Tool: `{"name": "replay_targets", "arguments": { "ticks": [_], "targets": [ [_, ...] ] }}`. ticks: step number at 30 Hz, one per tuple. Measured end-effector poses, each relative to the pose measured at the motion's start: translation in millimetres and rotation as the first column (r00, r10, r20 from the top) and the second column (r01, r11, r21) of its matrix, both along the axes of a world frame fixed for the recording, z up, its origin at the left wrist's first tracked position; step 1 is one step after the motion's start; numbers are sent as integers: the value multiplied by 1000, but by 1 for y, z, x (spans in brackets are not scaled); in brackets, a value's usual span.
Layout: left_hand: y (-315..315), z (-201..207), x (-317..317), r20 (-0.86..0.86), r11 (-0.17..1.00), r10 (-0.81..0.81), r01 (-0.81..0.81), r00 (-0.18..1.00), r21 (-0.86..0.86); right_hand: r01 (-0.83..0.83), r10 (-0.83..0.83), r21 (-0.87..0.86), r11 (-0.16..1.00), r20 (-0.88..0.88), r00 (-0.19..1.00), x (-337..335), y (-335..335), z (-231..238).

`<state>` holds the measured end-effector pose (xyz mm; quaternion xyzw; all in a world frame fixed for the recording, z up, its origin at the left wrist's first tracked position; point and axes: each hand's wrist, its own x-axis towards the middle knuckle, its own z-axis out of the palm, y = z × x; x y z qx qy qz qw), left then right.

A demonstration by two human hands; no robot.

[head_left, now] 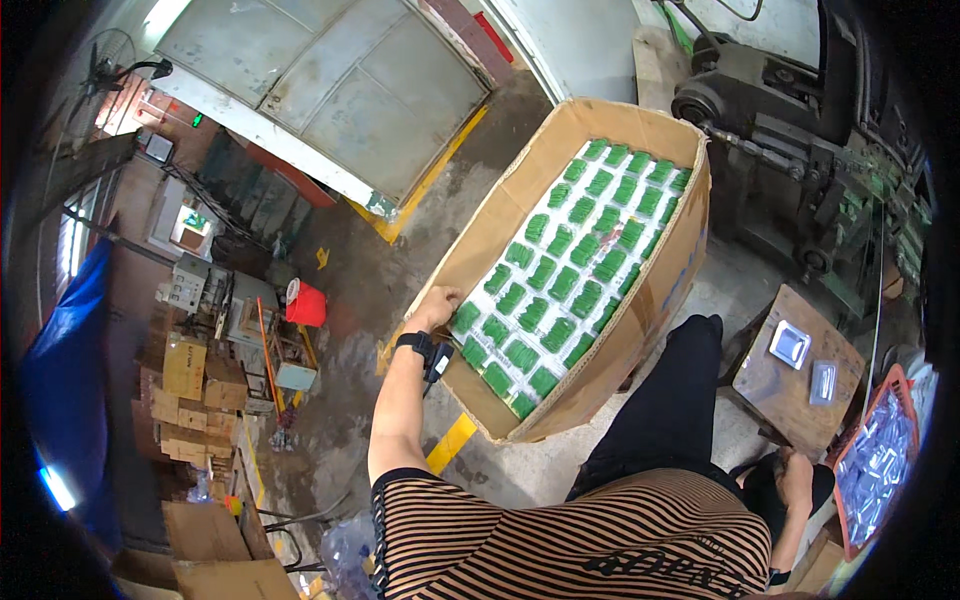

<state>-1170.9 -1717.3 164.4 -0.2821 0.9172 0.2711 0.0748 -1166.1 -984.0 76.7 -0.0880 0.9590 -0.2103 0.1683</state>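
Note:
A large open cardboard carton (480,225) stands in front of me, tilted across the view. Rows of clear packs (543,273), each filled with green strip-like pieces, lie inside it. At the carton's left wall, my left hand (437,307) reaches in with curled fingers, touching or just beside the nearest green pack. Whatever those fingers hold is hidden. A black band with a small device (425,354) circles my left wrist. My right hand (795,480) is closed in a fist by my right knee, between the wooden stool and the red crate. Its inside is out of sight.
The wooden stool (815,408) carries two small clear plastic trays (790,344). A red crate (845,500) of clear plastic pieces stands at far right. Dark machinery (800,160) is beyond the carton's right side. Leftward are a red bucket (306,303) and stacked boxes (205,390).

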Motion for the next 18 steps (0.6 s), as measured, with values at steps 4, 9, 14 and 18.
{"name": "replay_targets", "arguments": {
  "ticks": [4,9,14,18],
  "targets": [
    [20,21,-17,22,912,-240,233,971,-337,26,-28,-15,1000,-124,992,6,18,-3],
    [168,121,-32,-84,951,-276,260,957,-168,170,-174,103,980,26,984,10,42,8],
    [302,174,-3,-342,782,-519,597,783,178,414,-409,-7,910,-161,898,20,90,-40],
    [385,161,-24,-148,704,-613,621,776,343,770,-788,-189,610,-246,564,106,155,-55]
  ]
}}
